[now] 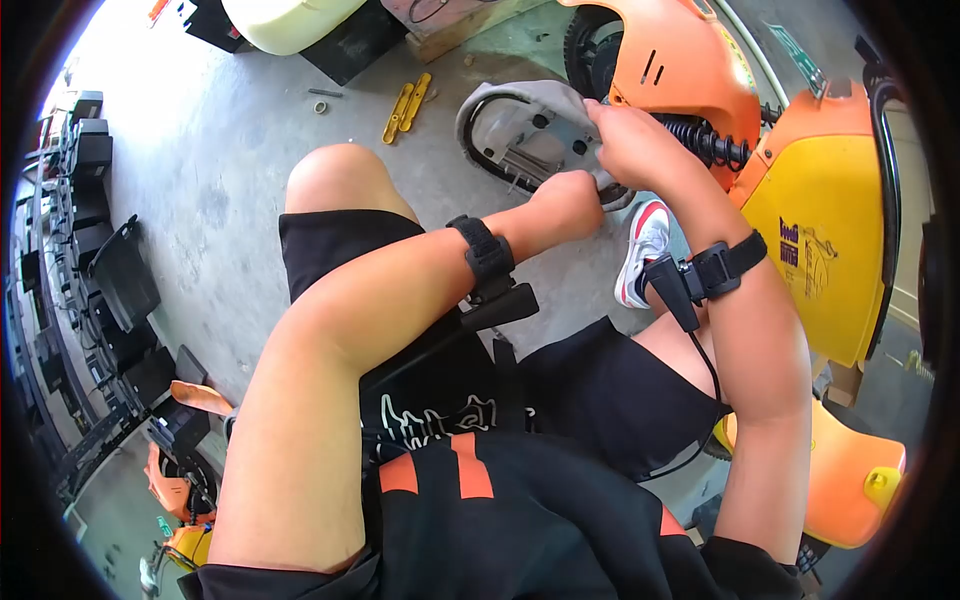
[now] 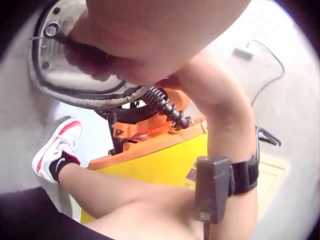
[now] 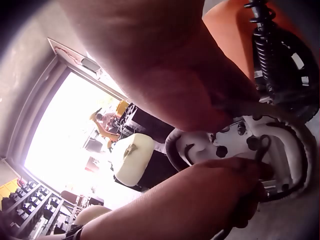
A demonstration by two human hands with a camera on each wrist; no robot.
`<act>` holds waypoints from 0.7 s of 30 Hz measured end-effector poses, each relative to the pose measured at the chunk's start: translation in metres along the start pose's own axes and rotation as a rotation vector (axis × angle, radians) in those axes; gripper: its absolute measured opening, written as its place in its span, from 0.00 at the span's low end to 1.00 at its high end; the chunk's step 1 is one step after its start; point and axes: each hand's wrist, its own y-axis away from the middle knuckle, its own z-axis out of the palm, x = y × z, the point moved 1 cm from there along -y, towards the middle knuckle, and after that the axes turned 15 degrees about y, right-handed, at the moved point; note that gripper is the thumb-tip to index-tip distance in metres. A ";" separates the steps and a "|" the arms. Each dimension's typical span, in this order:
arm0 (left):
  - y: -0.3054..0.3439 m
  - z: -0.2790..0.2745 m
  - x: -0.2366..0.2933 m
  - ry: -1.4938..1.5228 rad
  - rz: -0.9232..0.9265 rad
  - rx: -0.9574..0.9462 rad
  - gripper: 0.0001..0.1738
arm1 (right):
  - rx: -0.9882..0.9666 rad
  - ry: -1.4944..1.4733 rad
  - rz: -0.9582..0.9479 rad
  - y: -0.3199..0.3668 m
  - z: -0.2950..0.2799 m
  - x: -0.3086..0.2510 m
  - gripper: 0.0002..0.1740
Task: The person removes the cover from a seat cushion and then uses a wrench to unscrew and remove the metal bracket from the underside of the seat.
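A scooter saddle (image 1: 550, 98) lies underside up, with a grey cover folded over its rim and a pale base inside. Curled over its near end, my left hand (image 1: 568, 205) grips a dark tool (image 2: 59, 36) with a ring-shaped tip over the base. The exact kind of tool I cannot tell. My right hand (image 1: 636, 147) grips the cover at the saddle's right rim, thumb on top. In the right wrist view, the left hand (image 3: 227, 187) holds the tool close over the base, while the right hand's fingers are mostly hidden behind its palm.
An orange and yellow scooter body (image 1: 815, 230) with a black spring shock (image 1: 715, 140) stands close on the right. Yellow bars (image 1: 406, 108) lie on the floor beyond. A shoe (image 1: 645, 250) is below the saddle. Black parts (image 1: 125, 270) line the left side.
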 end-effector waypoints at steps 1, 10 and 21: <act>0.002 -0.003 0.006 -0.184 0.156 -0.026 0.10 | 0.015 -0.032 -0.016 -0.003 -0.003 0.000 0.33; 0.010 -0.057 0.032 -0.629 0.264 -0.076 0.09 | 0.100 -0.076 -0.137 -0.029 -0.002 0.001 0.34; 0.029 -0.069 0.029 -0.754 0.175 0.034 0.10 | 0.075 -0.152 -0.083 0.008 0.010 -0.001 0.32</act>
